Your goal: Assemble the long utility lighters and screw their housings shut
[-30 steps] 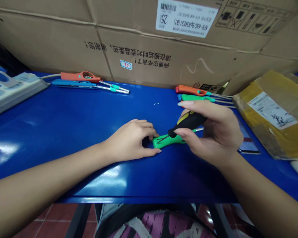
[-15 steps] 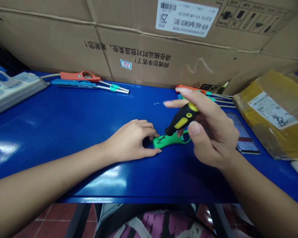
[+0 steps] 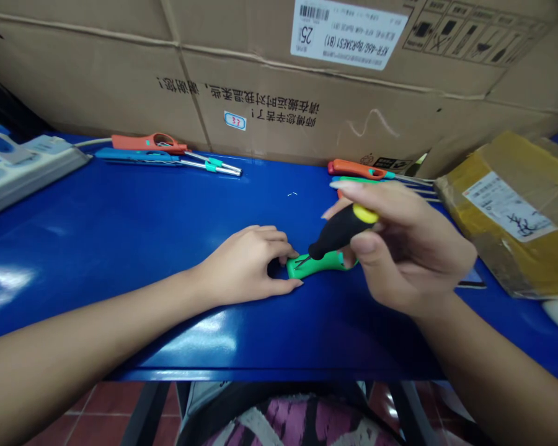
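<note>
A green gas lighter [image 3: 317,264] lies flat on the blue table [image 3: 134,248], near the middle. My left hand [image 3: 246,263] rests on the table and pinches the lighter's left end between thumb and fingers. My right hand [image 3: 409,248] is wrapped round a black and yellow screwdriver [image 3: 341,229]. The screwdriver slants down to the left with its tip on the lighter's body. Most of the lighter's right half is hidden behind my right hand.
Orange and blue lighters [image 3: 158,150] lie at the back left, more lighters [image 3: 358,170] at the back right. A white power strip [image 3: 23,170] sits far left. A big cardboard box [image 3: 270,74] walls the back. A taped yellow parcel [image 3: 516,210] lies right, a phone [image 3: 472,282] beside it.
My right hand has turned the screwdriver, its fingers opening and closing again round the handle. The left hand and the green lighter have stayed put.
</note>
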`<state>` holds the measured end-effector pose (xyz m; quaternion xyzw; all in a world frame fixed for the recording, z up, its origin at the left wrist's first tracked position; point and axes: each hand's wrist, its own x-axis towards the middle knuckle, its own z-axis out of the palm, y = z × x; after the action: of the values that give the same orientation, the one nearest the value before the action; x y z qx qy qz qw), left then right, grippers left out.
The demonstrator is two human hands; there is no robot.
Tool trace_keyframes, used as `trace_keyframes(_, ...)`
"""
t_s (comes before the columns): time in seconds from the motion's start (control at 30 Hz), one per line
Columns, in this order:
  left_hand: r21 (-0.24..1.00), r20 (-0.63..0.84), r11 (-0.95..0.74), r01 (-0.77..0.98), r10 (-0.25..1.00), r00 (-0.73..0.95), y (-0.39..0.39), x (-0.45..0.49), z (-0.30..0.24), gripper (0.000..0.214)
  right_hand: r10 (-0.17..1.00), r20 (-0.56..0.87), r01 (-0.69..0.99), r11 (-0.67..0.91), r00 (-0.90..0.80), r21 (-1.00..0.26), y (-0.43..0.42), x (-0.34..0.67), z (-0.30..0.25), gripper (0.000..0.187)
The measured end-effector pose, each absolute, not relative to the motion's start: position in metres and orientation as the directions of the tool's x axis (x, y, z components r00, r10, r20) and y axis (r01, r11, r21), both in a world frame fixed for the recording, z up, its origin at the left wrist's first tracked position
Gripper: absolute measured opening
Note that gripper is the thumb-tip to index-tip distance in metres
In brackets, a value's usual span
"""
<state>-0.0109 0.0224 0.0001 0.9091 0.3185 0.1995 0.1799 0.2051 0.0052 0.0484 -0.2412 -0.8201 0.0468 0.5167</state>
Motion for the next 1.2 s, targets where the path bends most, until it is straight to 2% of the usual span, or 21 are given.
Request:
trace_keyframes(0.1,0.446,0.268,-0.741,0.502,0.646,0.715,0.0224,-0.0104,0.0007,0.024,0.379,0.873,0.406,0.882,-0.306,-0.240,0.0063,0.2050,0.0491,0.036)
trace_keyframes(0.17,0.452,0.253,-0.737,0.502,0.646,0.720,0.0226,-0.0101,0.0010,0.025,0.444,0.848,0.444,0.847,-0.289,-0.292,0.0058,0.2060,0.0506,0.033)
trace_keyframes(0.23,0.461,0.241,-0.733,0.500,0.645,0.725,0.0227,-0.0098,0.0012,0.025,0.505,0.801,0.415,0.835,-0.321,-0.360,0.0056,0.2071,0.0520,0.036)
trace_keyframes(0.33,0.457,0.261,-0.739,0.494,0.643,0.720,0.0225,-0.0095,0.0007,0.025,0.485,0.796,0.350,0.862,-0.363,-0.366,0.0075,0.2076,0.0521,0.038)
trace_keyframes(0.47,0.438,0.278,-0.751,0.493,0.636,0.720,0.0218,-0.0096,0.0007,0.024,0.445,0.848,0.411,0.857,-0.289,-0.309,0.0074,0.2066,0.0504,0.037)
trace_keyframes(0.63,0.448,0.247,-0.740,0.502,0.642,0.726,0.0217,-0.0100,0.0017,0.024,0.565,0.749,0.390,0.813,-0.347,-0.433,0.0019,0.2074,0.0500,0.038)
trace_keyframes(0.8,0.434,0.269,-0.750,0.499,0.636,0.723,0.0215,-0.0099,0.0018,0.024,0.471,0.823,0.378,0.859,-0.318,-0.346,0.0050,0.2089,0.0467,0.045)
trace_keyframes(0.87,0.437,0.261,-0.745,0.505,0.642,0.722,0.0213,-0.0097,0.0022,0.023,0.516,0.793,0.382,0.838,-0.324,-0.389,0.0041,0.2086,0.0464,0.046)
trace_keyframes(0.93,0.446,0.250,-0.736,0.508,0.648,0.719,0.0210,-0.0097,0.0026,0.023,0.591,0.717,0.328,0.805,-0.370,-0.494,0.0017,0.2075,0.0475,0.047)
trace_keyframes(1.0,0.452,0.248,-0.730,0.513,0.655,0.714,0.0205,-0.0098,0.0027,0.024,0.611,0.662,0.261,0.789,-0.434,-0.556,-0.0002,0.2060,0.0494,0.047)
trace_keyframes(1.1,0.455,0.228,-0.718,0.527,0.665,0.711,0.0198,-0.0101,0.0026,0.024,0.500,0.735,0.239,0.866,-0.459,-0.440,-0.0001,0.2039,0.0521,0.042)
trace_keyframes(1.2,0.465,0.211,-0.710,0.529,0.669,0.713,0.0194,-0.0105,0.0029,0.021,0.424,0.788,0.277,0.903,-0.446,-0.329,0.0007,0.2031,0.0530,0.047)
